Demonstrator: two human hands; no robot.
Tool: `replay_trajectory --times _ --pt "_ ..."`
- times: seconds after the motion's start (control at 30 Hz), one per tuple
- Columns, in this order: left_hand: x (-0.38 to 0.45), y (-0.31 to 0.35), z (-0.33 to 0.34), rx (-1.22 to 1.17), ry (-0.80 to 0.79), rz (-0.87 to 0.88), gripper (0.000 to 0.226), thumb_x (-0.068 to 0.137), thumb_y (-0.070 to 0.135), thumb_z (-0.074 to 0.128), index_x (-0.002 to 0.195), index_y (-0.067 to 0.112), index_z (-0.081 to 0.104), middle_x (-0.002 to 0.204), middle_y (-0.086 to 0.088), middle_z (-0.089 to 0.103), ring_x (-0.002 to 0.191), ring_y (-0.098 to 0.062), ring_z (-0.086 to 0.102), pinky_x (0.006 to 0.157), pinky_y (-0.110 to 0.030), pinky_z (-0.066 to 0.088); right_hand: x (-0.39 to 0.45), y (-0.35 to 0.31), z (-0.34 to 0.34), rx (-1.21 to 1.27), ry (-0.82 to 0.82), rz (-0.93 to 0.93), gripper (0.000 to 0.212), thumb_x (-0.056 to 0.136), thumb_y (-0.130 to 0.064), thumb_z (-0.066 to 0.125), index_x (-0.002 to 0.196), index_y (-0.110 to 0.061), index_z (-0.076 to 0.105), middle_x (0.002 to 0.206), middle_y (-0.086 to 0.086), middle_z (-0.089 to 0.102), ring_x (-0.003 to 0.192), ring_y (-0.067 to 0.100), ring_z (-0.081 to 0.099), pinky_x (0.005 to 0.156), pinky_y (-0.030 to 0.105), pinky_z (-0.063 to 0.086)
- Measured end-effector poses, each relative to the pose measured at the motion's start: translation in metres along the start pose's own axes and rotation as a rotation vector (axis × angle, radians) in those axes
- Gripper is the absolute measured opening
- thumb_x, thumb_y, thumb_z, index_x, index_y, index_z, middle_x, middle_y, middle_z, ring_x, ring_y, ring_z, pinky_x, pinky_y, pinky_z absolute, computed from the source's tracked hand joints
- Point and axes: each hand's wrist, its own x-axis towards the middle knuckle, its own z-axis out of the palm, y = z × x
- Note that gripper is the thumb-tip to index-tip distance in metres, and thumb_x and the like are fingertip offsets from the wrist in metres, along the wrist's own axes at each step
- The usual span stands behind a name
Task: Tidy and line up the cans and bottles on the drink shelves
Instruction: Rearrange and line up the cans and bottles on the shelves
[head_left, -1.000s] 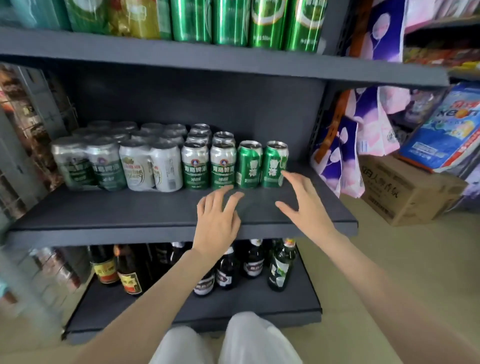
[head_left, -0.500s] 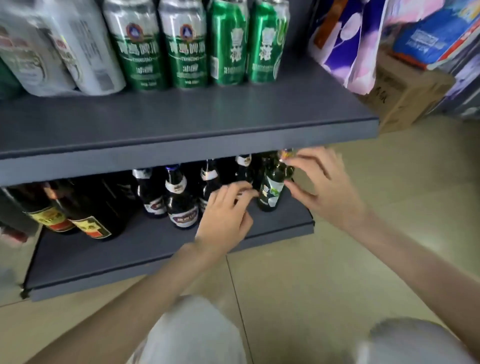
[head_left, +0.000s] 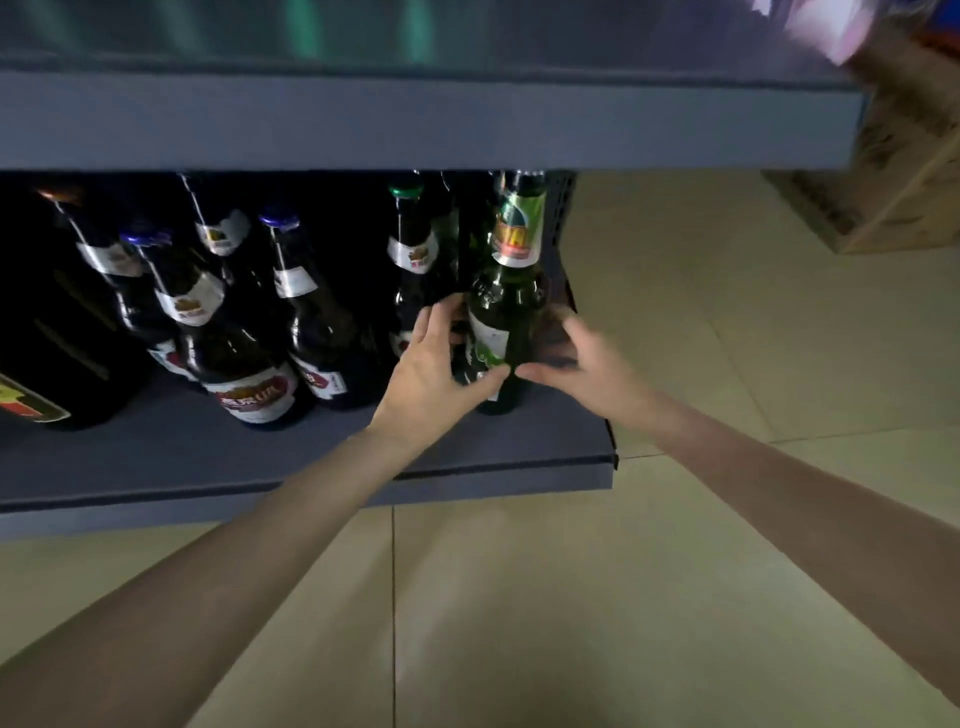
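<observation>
Both our bare arms reach forward, converging. Our left hand (head_left: 434, 364) curls its fingers and thumb around a green bottle (head_left: 506, 312); our right hand (head_left: 582, 358) cups its opposite side, thumbs nearly meeting.

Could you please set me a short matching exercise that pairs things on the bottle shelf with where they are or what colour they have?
Things:
1. green bottle
2. left hand
3. blue-capped bottle
4. cardboard box

Descriptions:
A. on the floor, right of the shelves
B. held between both hands
C. brown glass with a red label low down
D. thumb across the front of the green bottle

Pairs: 1-B, 2-D, 3-C, 4-A
</observation>
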Motion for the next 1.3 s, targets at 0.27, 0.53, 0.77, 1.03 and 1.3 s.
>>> replay_trajectory --times 0.27,0.53,0.77,1.03,1.3 --pt "0.001 0.000 0.032 -0.050 0.267 -0.141 0.074 0.069 0.030 0.081 0.129 0.013 0.041 0.116 0.002 0.062 0.108 -0.011 0.057 0.084 -0.013 0.043 0.020 0.030 -0.011 0.203 -0.030 -0.084 0.043 0.079 -0.002 0.070 0.113 -0.020 0.052 0.107 -0.003 0.061 0.091 0.009 0.061 0.090 0.021 0.050" --pt "-0.024 -0.005 0.014 -0.081 0.278 -0.186 0.072 0.069 0.026 0.081 0.128 0.018 0.042 0.107 0.010 0.061 0.102 -0.007 0.060 0.089 -0.023 0.049 0.067 0.032 0.004 0.184 0.107 0.002 0.084 0.068 -0.025 0.083 0.137 -0.017 0.037 0.135 0.002 0.049 0.124 0.019 0.047 0.105 0.041 0.041" --pt "-0.024 -0.008 0.009 -0.053 0.238 -0.178 0.074 0.070 0.028 0.080 0.131 0.018 0.040 0.098 0.020 0.056 0.097 -0.004 0.056 0.082 -0.013 0.043 0.075 0.014 0.021 0.105 0.138 0.009 0.074 0.071 -0.015 0.081 0.132 -0.014 0.039 0.121 0.003 0.059 0.111 0.017 0.055 0.096 0.029 0.044" --pt "-0.024 -0.007 0.009 -0.049 0.216 -0.184 0.074 0.071 0.027 0.079 0.132 0.019 0.039 0.100 0.017 0.053 0.095 -0.002 0.052 0.076 -0.007 0.038 0.064 0.019 -0.001 -0.027 0.200 0.057 0.077 0.071 -0.021 0.081 0.133 -0.013 0.036 0.134 0.005 0.053 0.123 0.023 0.049 0.098 0.032 0.040" --pt "-0.026 -0.006 0.008 -0.058 0.215 -0.183 0.075 0.072 0.027 0.079 0.134 0.019 0.038 0.105 0.014 0.053 0.099 -0.003 0.050 0.084 -0.016 0.039 0.067 0.016 0.001 -0.029 0.201 0.034 0.075 0.069 -0.020 0.082 0.129 -0.012 0.038 0.131 0.005 0.055 0.121 0.023 0.051 0.092 0.028 0.040"
